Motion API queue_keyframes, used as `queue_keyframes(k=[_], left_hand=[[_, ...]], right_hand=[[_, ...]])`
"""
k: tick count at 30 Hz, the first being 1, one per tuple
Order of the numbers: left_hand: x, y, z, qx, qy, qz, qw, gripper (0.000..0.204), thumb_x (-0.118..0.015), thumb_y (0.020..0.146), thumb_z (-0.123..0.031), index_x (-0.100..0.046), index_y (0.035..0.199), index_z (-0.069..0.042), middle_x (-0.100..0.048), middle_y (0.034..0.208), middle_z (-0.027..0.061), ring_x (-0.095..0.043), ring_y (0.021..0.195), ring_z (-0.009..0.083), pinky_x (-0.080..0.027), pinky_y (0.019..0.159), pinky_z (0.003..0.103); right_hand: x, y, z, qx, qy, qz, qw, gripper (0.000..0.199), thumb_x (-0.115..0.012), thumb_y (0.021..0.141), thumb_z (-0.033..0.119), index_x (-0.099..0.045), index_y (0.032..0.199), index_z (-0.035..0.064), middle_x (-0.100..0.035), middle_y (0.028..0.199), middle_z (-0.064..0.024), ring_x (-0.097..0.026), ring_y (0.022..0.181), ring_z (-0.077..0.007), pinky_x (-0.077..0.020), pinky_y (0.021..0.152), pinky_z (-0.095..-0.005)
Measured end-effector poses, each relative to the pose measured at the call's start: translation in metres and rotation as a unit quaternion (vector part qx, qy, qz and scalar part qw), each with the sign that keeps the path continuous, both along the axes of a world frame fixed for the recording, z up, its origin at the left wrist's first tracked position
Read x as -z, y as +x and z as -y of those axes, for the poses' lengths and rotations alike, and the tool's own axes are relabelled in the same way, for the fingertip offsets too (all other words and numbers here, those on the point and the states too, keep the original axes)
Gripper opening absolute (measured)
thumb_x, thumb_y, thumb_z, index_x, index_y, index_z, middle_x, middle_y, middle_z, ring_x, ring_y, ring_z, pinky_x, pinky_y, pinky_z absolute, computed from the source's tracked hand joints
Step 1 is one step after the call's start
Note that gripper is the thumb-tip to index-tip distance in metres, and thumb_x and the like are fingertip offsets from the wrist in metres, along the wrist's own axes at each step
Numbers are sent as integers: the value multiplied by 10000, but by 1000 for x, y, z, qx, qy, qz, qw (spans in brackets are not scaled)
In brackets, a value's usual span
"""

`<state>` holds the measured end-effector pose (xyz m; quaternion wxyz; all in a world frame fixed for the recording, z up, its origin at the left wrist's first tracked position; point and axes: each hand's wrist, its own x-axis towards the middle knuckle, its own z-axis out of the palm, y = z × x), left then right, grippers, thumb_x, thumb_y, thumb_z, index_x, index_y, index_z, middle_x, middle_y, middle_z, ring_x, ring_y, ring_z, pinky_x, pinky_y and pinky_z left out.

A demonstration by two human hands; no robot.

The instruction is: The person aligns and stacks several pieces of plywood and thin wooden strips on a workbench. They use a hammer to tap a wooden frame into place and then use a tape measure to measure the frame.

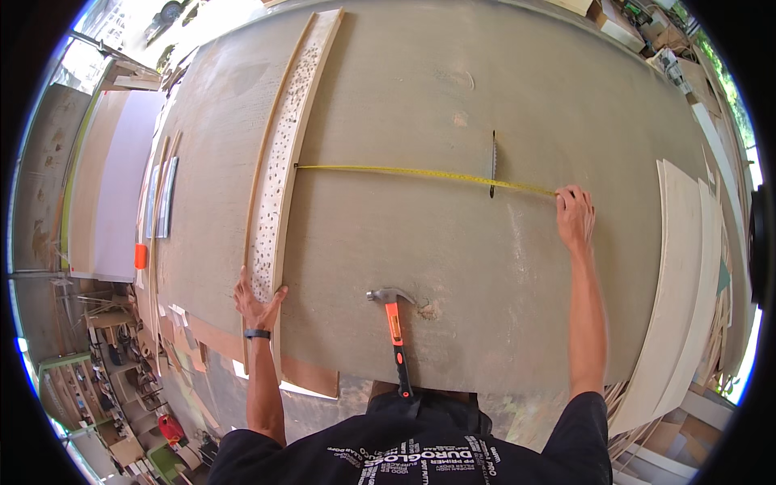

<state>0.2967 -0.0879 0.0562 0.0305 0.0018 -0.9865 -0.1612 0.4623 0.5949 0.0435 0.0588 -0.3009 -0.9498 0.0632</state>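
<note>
A long pale wooden board (286,153) with a speckled face lies lengthwise on the left half of a large grey-brown table (404,234). My left hand (259,301) spans its near end, the thumb at the right edge and the fingers over the left edge. A thin wooden strip (263,174) runs along that left edge. From the board's right edge a yellow measuring tape (388,170) stretches taut to the right. My closed right hand (575,214) grips its other end; the tape's case is hidden there. The tape passes across a toothed saw blade (494,153) standing in the tabletop.
A claw hammer (394,327) with an orange and black handle lies near the table's front edge. Pale sheets (679,283) are stacked at the right. On the left are thin sticks (153,210), an orange object (141,256) and leaning panels (121,186). Shelves (77,396) stand at lower left.
</note>
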Motion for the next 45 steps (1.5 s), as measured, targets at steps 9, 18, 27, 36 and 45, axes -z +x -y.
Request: queue_keyframes(k=[9, 18, 27, 36, 45], left_hand=[[12, 12, -29, -27, -4, -10, 1000, 998, -893, 555, -384, -506, 1460, -215, -458, 1321, 134, -387, 1293, 357, -299, 1071, 567], [13, 78, -112, -38, 6, 9, 999, 1057, -878, 530, -449, -493, 1487, -218, -411, 1386, 175, -330, 1337, 374, -233, 1091, 579], [10, 126, -176, -44, -2, 2, 999, 1007, -855, 531, -376, -525, 1472, -238, -426, 1385, 180, -339, 1335, 386, -245, 1101, 555], [7, 134, -183, -55, -9, 12, 998, 1025, -870, 506, -399, -533, 1466, -273, -413, 1397, 186, -346, 1319, 386, -246, 1093, 554], [17, 129, -175, -54, -15, -8, 998, 1029, -870, 490, -420, -548, 1457, -279, -436, 1383, 178, -367, 1288, 390, -261, 1080, 539]], right_hand=[[-5, 6, -10, -13, -9, -6, 1000, 196, -572, 995, 188, -699, 1120, 108, -619, 1168, -21, -564, 1115, -249, -471, 917, -459], [-1, 41, -56, 11, 2, -15, 1000, 172, -591, 970, 184, -705, 1091, 137, -625, 1145, -12, -570, 1096, -257, -480, 888, -463], [-1, 75, -102, -27, 35, -27, 999, 185, -589, 975, 204, -704, 1106, 139, -624, 1140, -15, -587, 1053, -270, -504, 855, -461], [-14, 64, -78, -24, 26, -12, 999, 195, -592, 975, 205, -709, 1119, 148, -629, 1146, -7, -589, 1071, -262, -507, 876, -442], [-12, 45, -66, -12, 14, -48, 999, 184, -607, 957, 193, -724, 1084, 128, -650, 1082, -39, -607, 1024, -281, -508, 887, -424]])
